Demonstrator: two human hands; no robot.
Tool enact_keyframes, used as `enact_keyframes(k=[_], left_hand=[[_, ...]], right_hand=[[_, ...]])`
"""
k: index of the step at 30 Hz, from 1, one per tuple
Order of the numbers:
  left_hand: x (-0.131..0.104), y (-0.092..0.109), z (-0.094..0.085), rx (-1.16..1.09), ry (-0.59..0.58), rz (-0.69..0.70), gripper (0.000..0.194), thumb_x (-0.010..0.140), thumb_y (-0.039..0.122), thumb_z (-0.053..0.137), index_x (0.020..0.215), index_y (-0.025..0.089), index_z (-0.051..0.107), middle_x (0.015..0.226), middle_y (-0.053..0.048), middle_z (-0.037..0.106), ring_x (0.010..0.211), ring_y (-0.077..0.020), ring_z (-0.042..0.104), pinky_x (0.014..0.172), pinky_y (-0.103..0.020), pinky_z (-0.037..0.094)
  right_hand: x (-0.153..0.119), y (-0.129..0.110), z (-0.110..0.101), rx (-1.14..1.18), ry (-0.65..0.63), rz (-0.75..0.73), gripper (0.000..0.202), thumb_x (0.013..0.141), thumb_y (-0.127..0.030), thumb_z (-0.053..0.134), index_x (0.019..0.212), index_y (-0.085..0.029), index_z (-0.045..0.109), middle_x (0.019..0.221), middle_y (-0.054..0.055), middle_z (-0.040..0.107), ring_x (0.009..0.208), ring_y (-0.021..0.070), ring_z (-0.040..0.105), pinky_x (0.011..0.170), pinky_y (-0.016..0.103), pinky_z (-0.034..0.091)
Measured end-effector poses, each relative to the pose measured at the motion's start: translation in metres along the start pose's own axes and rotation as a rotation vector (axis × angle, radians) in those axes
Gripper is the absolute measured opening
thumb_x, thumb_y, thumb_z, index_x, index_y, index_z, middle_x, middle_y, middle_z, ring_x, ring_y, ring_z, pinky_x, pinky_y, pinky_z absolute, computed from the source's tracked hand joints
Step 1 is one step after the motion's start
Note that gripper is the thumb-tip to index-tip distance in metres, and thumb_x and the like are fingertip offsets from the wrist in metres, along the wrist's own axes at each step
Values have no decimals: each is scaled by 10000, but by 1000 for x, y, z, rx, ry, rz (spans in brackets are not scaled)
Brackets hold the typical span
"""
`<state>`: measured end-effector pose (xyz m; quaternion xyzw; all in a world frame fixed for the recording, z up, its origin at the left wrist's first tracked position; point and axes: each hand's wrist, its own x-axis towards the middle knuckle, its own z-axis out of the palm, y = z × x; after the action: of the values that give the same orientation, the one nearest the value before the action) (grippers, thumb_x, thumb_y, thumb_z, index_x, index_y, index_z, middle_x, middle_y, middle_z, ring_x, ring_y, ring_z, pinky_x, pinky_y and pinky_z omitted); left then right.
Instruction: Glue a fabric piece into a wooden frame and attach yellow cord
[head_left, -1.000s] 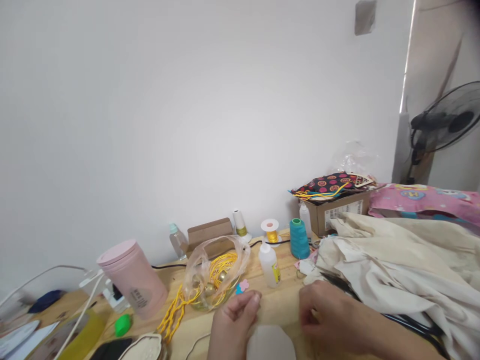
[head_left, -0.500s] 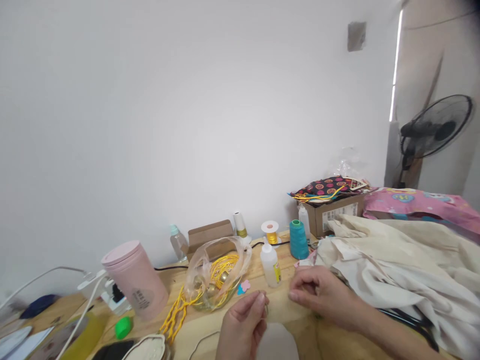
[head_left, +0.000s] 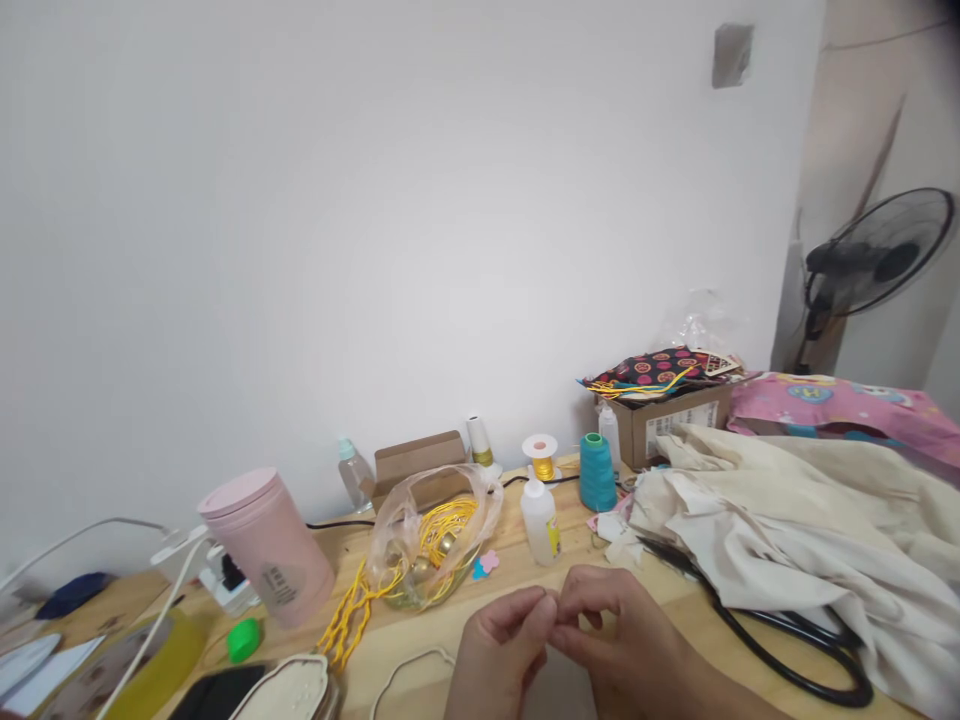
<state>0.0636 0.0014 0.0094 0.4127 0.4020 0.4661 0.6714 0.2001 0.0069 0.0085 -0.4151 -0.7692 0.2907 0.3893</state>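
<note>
Near the bottom centre of the head view, my left hand (head_left: 504, 650) and my right hand (head_left: 626, 635) meet at the fingertips. Both are closed in a pinch, and whatever lies between the fingers is too small to make out. A pale, flat piece (head_left: 556, 685) shows below and between them. Just beyond the hands stands a clear glue bottle (head_left: 538, 525) with a yellow label. Pink and blue flower shapes (head_left: 486, 563) lie left of it. A plastic bag (head_left: 431, 560) holds yellow cord and brass-coloured bells.
Black scissors (head_left: 787, 670) lie on the right, partly under cream cloth (head_left: 787, 510). Behind stand a teal thread cone (head_left: 597, 475), a yellow spool (head_left: 541, 460) and a cardboard box (head_left: 641, 435). A pink tumbler (head_left: 266, 550) stands left.
My right hand has moved left and down from beside the glue bottle to meet my left hand. The scissors' handles, earlier largely behind my right arm, now show. The view has shifted slightly.
</note>
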Motion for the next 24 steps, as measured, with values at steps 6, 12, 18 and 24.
enact_keyframes(k=[6, 12, 18, 24], left_hand=[[0, 2, -4, 47, 154, -26, 224, 552, 356, 702, 642, 154, 668, 508, 51, 509, 465, -42, 376, 474, -168, 260], [-2, 4, -4, 108, 190, -24, 229, 529, 342, 715, 629, 142, 667, 503, 31, 551, 487, -58, 433, 500, -175, 314], [-1, 6, 0, 273, 206, -17, 285, 488, 390, 716, 628, 144, 684, 503, 13, 601, 468, -61, 445, 475, -176, 342], [-3, 8, 0, 348, 153, -48, 316, 511, 429, 688, 691, 170, 704, 644, -34, 675, 596, -110, 525, 516, -191, 406]], right_hand=[[1, 3, -9, -96, 40, -120, 188, 753, -248, 518, 677, -162, 666, 596, 16, 581, 574, 106, 487, 538, 209, 360], [-1, 0, -17, -167, 107, -192, 156, 767, -218, 509, 690, -175, 638, 642, 23, 585, 629, 117, 513, 572, 222, 377], [1, 2, -20, -285, 100, -291, 129, 748, -209, 541, 672, -180, 641, 659, 34, 594, 644, 136, 513, 563, 234, 373], [0, 3, -22, -339, 47, -339, 157, 775, -196, 503, 685, -182, 631, 656, 29, 593, 643, 132, 511, 558, 227, 367]])
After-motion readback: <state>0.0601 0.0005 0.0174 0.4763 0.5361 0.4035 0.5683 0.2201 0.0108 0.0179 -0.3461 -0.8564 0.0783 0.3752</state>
